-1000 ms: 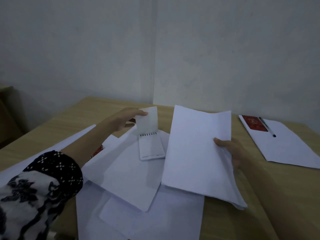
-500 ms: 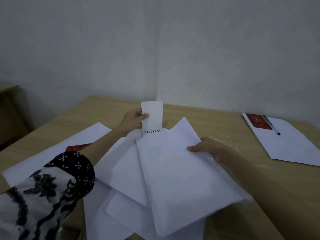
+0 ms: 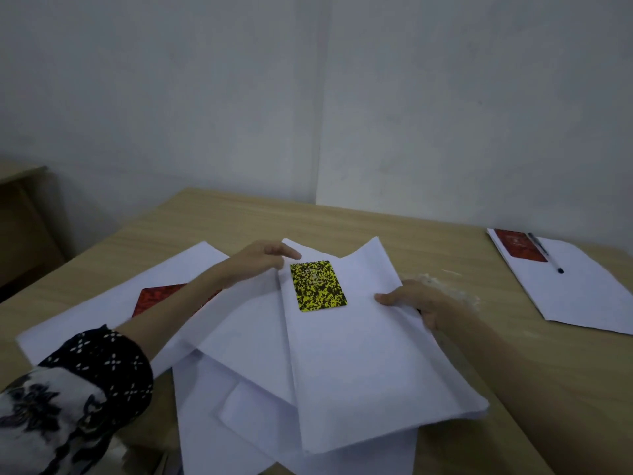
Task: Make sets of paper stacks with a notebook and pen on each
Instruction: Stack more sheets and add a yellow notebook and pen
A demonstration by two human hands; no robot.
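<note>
A small yellow-and-black notebook (image 3: 318, 285) lies closed on top of a white paper stack (image 3: 370, 365) in the middle of the table. My left hand (image 3: 260, 260) rests at the notebook's upper left corner, fingers stretched over the paper and touching its edge. My right hand (image 3: 416, 301) grips the right edge of that stack, thumb on top. A red notebook (image 3: 156, 296) lies on another paper stack (image 3: 102, 310) to the left, partly hidden by my left arm. At the far right a finished set holds a red notebook (image 3: 519, 244) and a pen (image 3: 544, 252) on paper (image 3: 575, 289).
More loose white sheets (image 3: 219, 419) spread under the middle stack toward the near table edge. The wooden table (image 3: 342, 221) stands in a corner of white walls. A wooden piece of furniture (image 3: 20, 214) stands at the left.
The small notebook, held open and upright by my left hand, is now closed and lying flat on the stack. My right hand has laid the stack down over the loose sheets.
</note>
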